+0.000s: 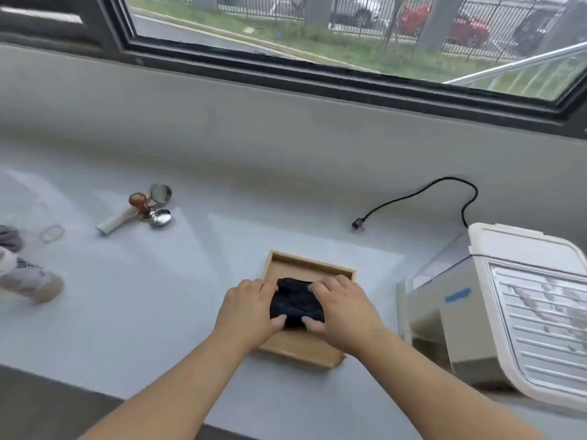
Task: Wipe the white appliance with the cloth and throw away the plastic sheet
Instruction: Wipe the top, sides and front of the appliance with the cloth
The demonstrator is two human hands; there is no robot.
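A dark, bunched-up cloth [295,304] lies in a shallow wooden tray [305,265] on the grey counter. My left hand [246,308] presses on its left side and my right hand [344,308] on its right side, fingers and thumbs closed around its edges. The white appliance [495,300] stands to the right of the tray, with a ribbed metal top plate and a blue sticker on its side. A clear plastic sheet [438,265] clings to the appliance's left side.
A black power cord [422,193] with its plug lies behind the appliance. At far left are a white-handled portafilter [117,222], a wooden-knobbed tamper [139,201], metal filter baskets, a clear ring and a grey cloth bundle [22,274]. A window runs along the back wall.
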